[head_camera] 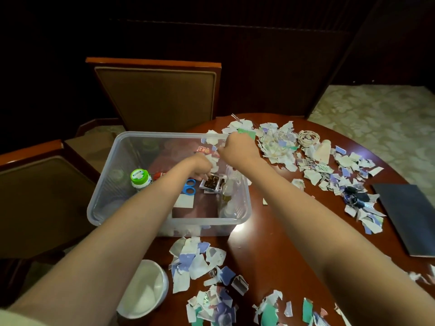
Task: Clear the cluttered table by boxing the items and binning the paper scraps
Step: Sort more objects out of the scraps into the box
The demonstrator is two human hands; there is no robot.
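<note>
A clear plastic box [94, 208] stands on the brown table [270, 243]. It holds a green-capped bottle [140, 178], blue scissors [189, 186], a packet with dark contents [211, 184], small clear bottles [227, 196] and a red packet [207, 150]. My left hand [200, 165] reaches into the box with curled fingers and grips white paper scraps [213, 161]. My right hand [237, 147] is fisted over the box's far right corner and pinches pale scraps there. Torn paper scraps lie in piles near me [200, 267], at the far side [277, 147] and at the right [353, 184].
A white round bin [146, 288] sits low beside the table's near left edge. Rubber bands [308, 136] and a pale small bottle [323, 151] lie among the far scraps. A dark notebook [409, 215] lies at the right edge. Two padded chairs [160, 97] stand beyond and left of the box.
</note>
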